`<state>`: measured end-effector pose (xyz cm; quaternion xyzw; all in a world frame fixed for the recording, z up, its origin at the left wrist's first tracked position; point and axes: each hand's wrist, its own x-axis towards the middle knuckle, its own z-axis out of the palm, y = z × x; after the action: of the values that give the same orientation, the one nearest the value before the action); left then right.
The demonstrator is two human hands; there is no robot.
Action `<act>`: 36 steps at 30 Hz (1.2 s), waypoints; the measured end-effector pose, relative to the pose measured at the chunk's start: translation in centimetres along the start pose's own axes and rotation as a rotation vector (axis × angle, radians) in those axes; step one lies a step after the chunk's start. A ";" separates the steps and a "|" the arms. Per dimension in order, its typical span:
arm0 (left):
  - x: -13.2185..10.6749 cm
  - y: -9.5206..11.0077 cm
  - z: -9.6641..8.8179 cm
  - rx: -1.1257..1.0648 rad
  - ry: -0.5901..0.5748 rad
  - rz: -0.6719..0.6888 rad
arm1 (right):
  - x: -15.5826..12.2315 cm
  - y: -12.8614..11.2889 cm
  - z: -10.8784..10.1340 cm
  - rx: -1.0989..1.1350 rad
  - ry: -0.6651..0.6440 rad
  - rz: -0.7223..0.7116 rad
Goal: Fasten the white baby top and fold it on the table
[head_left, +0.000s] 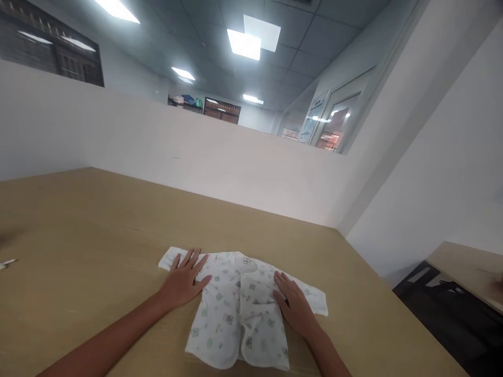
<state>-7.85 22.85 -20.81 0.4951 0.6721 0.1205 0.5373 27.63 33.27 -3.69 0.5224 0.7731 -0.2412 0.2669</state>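
A small white baby jacket [220, 314] with a pale animal and leaf print lies spread on the wooden table, front side up. Its long sleeves stretch out to both sides, and its collar points away from me. The two front panels meet along the middle, with some wrinkles on the right panel. My left hand [183, 281] rests with spread fingers on the left sleeve near the shoulder. On the right sleeve, close to the armpit, my right hand [294, 306] lies flat with its fingers stretched out. Neither hand grips the cloth.
The light wood table [118, 225] ends at a low white partition [220, 162] at the back. A white wall [428, 173] rises on the right. A small white object [8, 264] lies at the far left. Another table [467, 267] stands at the right.
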 end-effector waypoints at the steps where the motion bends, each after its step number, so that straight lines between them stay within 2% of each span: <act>1: 0.0 0.1 -0.1 0.001 0.002 -0.005 | 0.0 0.0 0.0 -0.009 0.029 -0.011; 3: -0.1 0.3 -0.2 0.008 0.001 -0.012 | 0.0 -0.5 -0.1 -0.015 0.129 -0.067; 6: -0.1 0.5 -0.3 0.025 -0.007 -0.011 | -0.2 -2.9 -0.6 0.013 0.293 -0.253; 8: -0.1 0.6 -0.4 0.039 -0.013 -0.011 | -0.6 -5.1 -1.0 0.075 0.306 -0.384; 10: -0.2 0.5 -0.4 0.060 -0.010 -0.010 | -1.2 -7.2 -1.2 0.188 0.251 -0.465; 12: -0.2 0.5 -0.4 0.083 -0.003 -0.004 | -1.7 -8.7 -1.2 0.294 0.175 -0.487; 18: -0.3 0.6 -0.6 0.124 -0.031 -0.026 | -2.6 -10.3 -1.4 0.407 -0.008 -0.547; 23: -0.2 0.6 -0.6 0.150 -0.031 -0.023 | -2.7 -11.0 -1.9 0.440 0.022 -0.527; 27: -0.2 0.3 -0.3 0.165 -0.031 -0.023 | -2.5 -11.1 -1.5 0.494 0.042 -0.568; 30: -0.3 0.3 -0.4 0.174 -0.029 -0.020 | -2.6 -10.8 -0.8 0.503 0.013 -0.624; 36: -0.4 0.7 -0.7 0.173 -0.039 -0.028 | -3.1 -11.2 -0.7 0.456 -0.075 -0.597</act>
<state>-8.03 23.15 -19.81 0.5325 0.6764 0.0449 0.5069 18.04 27.85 0.00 0.3108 0.8076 -0.4931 0.0896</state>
